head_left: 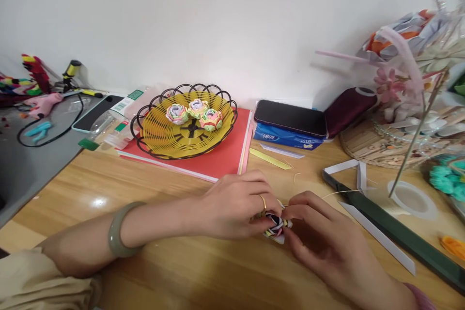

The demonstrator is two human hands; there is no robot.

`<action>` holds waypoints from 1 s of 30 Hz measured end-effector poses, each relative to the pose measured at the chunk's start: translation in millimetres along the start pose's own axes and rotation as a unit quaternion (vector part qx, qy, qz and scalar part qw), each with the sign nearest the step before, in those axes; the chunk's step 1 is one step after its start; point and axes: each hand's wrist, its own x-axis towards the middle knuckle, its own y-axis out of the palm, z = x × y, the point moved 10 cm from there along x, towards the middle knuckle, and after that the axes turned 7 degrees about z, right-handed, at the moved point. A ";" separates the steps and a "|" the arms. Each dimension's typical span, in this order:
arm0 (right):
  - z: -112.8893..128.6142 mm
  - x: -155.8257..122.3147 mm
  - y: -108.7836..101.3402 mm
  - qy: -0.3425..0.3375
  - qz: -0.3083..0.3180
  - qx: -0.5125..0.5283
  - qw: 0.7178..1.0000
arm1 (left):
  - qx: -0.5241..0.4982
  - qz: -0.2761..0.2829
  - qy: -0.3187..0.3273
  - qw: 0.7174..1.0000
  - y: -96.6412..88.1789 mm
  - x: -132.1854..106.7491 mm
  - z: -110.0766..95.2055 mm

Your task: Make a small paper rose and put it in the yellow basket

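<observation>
Between both hands is a small folded-paper flower, with dark, pink, yellow and white strips showing. My left hand comes in from the left, with a ring on one finger and a green bangle on the wrist. Its thumb and fingers pinch the flower's left side. From the right, my right hand closes its fingertips on the flower's other side. A thin pale thread runs off to the right from near the right hand's fingers. Much of the flower is covered by the fingers.
A yellow woven basket with three paper flowers stands on red paper. Behind my hands, a phone lies on a blue tissue pack. At right are a tape roll, a long dark-green tool and white paper strips.
</observation>
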 end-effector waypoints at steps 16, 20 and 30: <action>-3.2 2.9 -1.1 0.040 -0.007 -0.011 0.999 | -0.081 0.001 -0.051 0.995 -0.9 -1.3 6.7; -2.9 3.0 -2.6 0.032 -0.006 -0.005 0.999 | -0.098 0.001 -0.079 0.992 -6.0 -4.7 14.4; 0.4 5.0 -2.4 0.032 -0.007 -0.009 0.999 | -0.048 0.008 -0.092 0.995 -0.7 -3.2 12.1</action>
